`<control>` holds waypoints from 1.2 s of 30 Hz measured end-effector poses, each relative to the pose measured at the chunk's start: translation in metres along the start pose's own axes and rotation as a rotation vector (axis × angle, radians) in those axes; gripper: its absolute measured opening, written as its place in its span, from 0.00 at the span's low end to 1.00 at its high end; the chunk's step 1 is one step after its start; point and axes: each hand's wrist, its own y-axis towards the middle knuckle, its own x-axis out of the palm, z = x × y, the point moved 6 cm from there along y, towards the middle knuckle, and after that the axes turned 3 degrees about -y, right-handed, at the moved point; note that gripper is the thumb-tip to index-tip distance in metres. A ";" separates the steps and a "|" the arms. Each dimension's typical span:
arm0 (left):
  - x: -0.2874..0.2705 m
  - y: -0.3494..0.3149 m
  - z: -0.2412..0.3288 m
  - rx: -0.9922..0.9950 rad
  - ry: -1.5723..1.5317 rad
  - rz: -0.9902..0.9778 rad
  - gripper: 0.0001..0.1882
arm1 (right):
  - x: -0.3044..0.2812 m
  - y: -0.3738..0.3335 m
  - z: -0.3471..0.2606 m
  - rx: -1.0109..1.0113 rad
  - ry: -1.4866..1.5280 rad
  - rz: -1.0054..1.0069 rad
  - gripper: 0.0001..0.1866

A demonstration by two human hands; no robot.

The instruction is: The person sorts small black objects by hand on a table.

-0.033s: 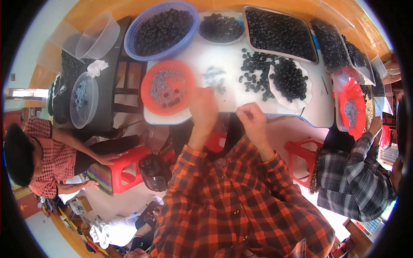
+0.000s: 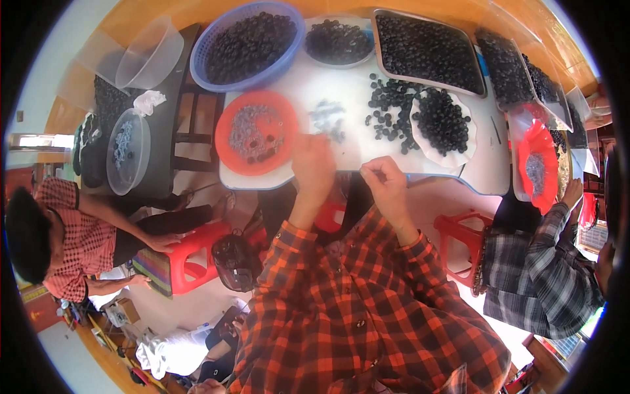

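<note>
My left hand [image 2: 314,165] is raised at the table's near edge, just right of the orange-red plate [image 2: 227,157]; it is smeared by motion and its fingers do not show clearly. My right hand [image 2: 387,186] is by the same edge, thumb and fingers pinched together; whatever is between them is too small to make out. On the plate lie small pale bluish pieces [image 2: 251,125] and a few dark ones. More pale pieces [image 2: 328,117] lie blurred on the white tabletop [image 2: 354,141] beyond my hands. Small black round pieces [image 2: 392,113] are scattered to the right.
A white scalloped plate [image 2: 467,152] holds black pieces. Behind stand a blue basket [image 2: 300,39], a clear bowl [image 2: 335,65] and a metal tray [image 2: 426,87], all filled with black pieces. People sit left [image 2: 69,230] and right [image 2: 525,276]. A red stool [image 2: 453,230] is at right.
My left hand has shifted very slightly down and to the right. My right hand has stayed in place.
</note>
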 end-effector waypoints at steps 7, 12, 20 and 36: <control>0.013 -0.007 0.015 -0.008 0.062 -0.063 0.09 | 0.003 -0.002 -0.005 -0.001 -0.024 -0.009 0.03; 0.010 -0.011 0.020 0.033 0.038 -0.070 0.11 | -0.001 -0.001 -0.007 -0.028 -0.074 0.004 0.03; 0.000 -0.017 0.007 0.053 0.031 0.059 0.11 | 0.008 0.008 -0.014 -0.131 -0.159 0.010 0.04; -0.006 -0.027 0.004 0.024 0.025 0.172 0.04 | 0.052 0.043 -0.002 -0.464 -0.772 -0.039 0.12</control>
